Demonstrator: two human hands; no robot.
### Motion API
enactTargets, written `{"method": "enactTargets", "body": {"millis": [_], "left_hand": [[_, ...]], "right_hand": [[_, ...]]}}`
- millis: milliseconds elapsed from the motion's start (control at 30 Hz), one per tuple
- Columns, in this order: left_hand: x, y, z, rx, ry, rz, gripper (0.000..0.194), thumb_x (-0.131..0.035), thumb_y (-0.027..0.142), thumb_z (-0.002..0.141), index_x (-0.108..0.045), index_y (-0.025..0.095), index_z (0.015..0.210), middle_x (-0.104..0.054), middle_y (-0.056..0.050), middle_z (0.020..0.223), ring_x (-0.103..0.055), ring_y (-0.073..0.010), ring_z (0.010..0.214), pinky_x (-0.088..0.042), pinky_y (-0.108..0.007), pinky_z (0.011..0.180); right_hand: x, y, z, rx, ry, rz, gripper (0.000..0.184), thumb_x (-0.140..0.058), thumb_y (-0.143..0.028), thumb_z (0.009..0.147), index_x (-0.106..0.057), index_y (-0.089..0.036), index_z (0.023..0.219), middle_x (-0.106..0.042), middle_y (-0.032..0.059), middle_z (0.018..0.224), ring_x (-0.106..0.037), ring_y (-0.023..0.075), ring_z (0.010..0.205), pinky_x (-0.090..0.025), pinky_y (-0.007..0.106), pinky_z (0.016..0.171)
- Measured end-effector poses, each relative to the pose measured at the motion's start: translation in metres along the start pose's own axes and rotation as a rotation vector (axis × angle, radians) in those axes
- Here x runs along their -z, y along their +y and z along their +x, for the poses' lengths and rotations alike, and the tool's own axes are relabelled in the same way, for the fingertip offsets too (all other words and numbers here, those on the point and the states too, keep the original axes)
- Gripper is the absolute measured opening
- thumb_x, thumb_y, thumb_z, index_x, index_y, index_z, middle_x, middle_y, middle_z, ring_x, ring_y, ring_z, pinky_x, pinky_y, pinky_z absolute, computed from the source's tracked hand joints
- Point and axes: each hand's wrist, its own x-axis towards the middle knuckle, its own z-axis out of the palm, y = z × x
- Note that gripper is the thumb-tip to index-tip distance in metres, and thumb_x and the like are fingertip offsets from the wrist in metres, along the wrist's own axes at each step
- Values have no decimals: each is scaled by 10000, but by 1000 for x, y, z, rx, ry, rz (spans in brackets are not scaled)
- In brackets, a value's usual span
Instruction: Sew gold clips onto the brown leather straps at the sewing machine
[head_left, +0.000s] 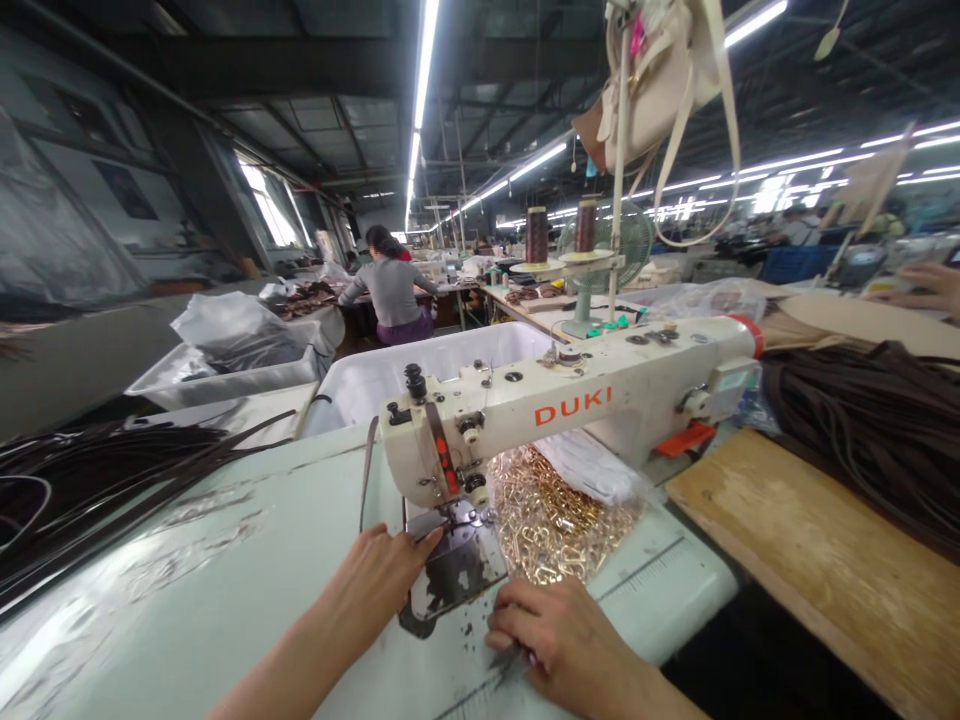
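- Strip [426,523], dark grey, short length visible: lies at the needle area, directly beyond the left fingertips and touching them; remainder hidden.
- Left hand [386,572]: fingers slightly bent and low over the metal plate [459,578], thumb reaching toward the needle; whether the strip is pinched or merely pressed, cannot tell.
- Right hand [562,630]: fingers curled closed around a pointed tool [510,658], dark, mostly covered by the hand; positioned near the plate's right-hand corner, apart from the strip.
- Sewing machine [517,395], white, lettered "DUKI" in orange: stands on the table [292,560], pale green, worn surface.
- Clear bag [559,515] of gold-coloured metal fittings: under the machine arm, beyond the right hand.
- Dark straps [142,480], bundled: table's left side.
- Brown straps [862,420], heaped: right, beyond a wooden board [832,550].
- White tub [442,355]: behind the machine.
- Person [397,290], grey top: seated farther back, left of centre.
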Motion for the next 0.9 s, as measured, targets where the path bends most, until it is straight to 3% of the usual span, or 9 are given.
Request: {"method": "enactTargets", "body": {"millis": [167,267,333,400,500,633,700,800,900], "left_hand": [[19,-29,7,7,-256,-446,389,-279,264,941,-575,325,1186,-615,-4,545,-644,-201,565,-453,-272,574],[16,-48,13,-17,-348,-625,400,-263,420,941,-592,350,1158,-666,8,663,-633,-159,525,-480,-248,560],[10,-54,13,-67,-267,-627,351,-426,449,874,-578,377,1182,-676,-24,992,-669,-192,720,-517,-284,665],[4,-50,10,-126,-140,-571,428,-587,422,776,-563,390,1202,-562,-36,1255,-602,-250,1035,-480,-341,878],[-5,-19,-4,-106,-41,-527,651,-661,459,704,-479,294,1306,-415,-80,1415,-399,-279,1283,-344,-394,1057],[-30,39,-25,36,134,-338,1016,-697,623,571,-372,86,1370,-357,-222,1412,-390,-342,1279,-398,-444,1026],[-48,59,-33,-56,283,-223,1013,-675,604,608,-325,60,1388,-363,-237,1397,-417,-350,1256,-455,-426,982],[-72,72,-41,-187,469,-19,815,-552,268,769,-142,69,1445,-446,-197,1353,-482,-282,1214,-503,-313,924],[-82,77,-48,-199,553,116,782,-428,64,759,-72,73,1455,-535,-152,1287,-548,-233,1149,-507,-250,896]], "right_hand": [[2,-2,1,-20,6,-13,104,-478,-238,895,-579,-252,915,-632,-56,930,-583,114,732,-301,267,589],[5,-2,1,-27,-6,-15,98,-489,-235,888,-578,-257,921,-632,-63,946,-593,117,749,-307,265,586],[6,-3,1,-35,-7,-24,90,-493,-250,891,-579,-255,917,-632,-64,954,-597,117,750,-312,264,582],[7,-3,1,-37,-10,-31,96,-486,-268,901,-580,-251,906,-632,-63,958,-601,116,751,-318,263,577],[8,-4,0,-39,-12,-34,142,-454,-301,925,-587,-252,915,-632,-57,964,-604,119,767,-327,264,577],[9,-5,0,-41,0,-35,194,-427,-333,940,-596,-239,914,-633,-35,949,-599,123,761,-332,266,578],[9,-5,1,-43,9,-27,232,-400,-335,953,-599,-229,895,-633,-22,925,-593,122,754,-339,264,592],[9,-5,1,-50,7,-5,238,-387,-313,959,-597,-222,894,-630,-12,925,-589,122,779,-352,254,626],[10,-5,0,-60,-11,14,176,-416,-261,938,-589,-232,923,-624,-24,960,-588,124,820,-365,250,662]]}}
